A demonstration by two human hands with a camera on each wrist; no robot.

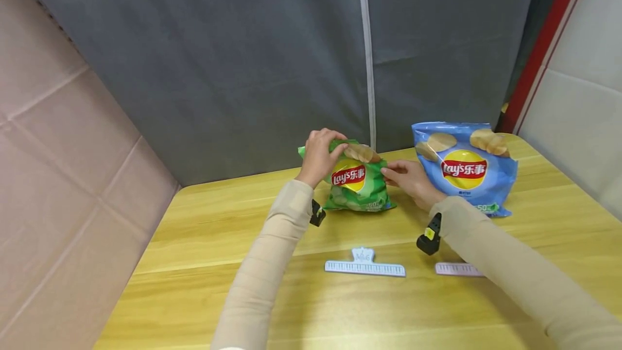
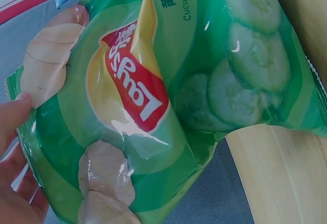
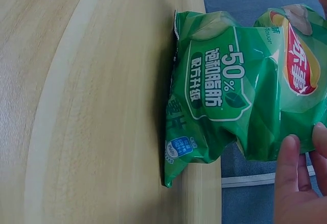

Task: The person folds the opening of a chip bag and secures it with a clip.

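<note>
A green bag of Lay's potato chips (image 1: 363,192) stands upright near the back of the table, its lower edge on the wood. My left hand (image 1: 320,154) pinches its top edge, thumb (image 2: 19,109) in front and fingers behind, as the left wrist view shows. At the bag's right side, my right hand (image 1: 412,181) pinches the side, with the thumb on the front in the right wrist view. The front of the bag (image 3: 219,81) is creased across the middle. Whether its top is sealed cannot be told.
A blue Lay's bag (image 1: 466,190) stands right of my right hand. Nearer on the wooden table (image 1: 218,263) lie a light blue bag clip (image 1: 364,269) and a pink clip (image 1: 457,269), the latter partly hidden by my right sleeve. Behind hangs a grey curtain (image 1: 243,69).
</note>
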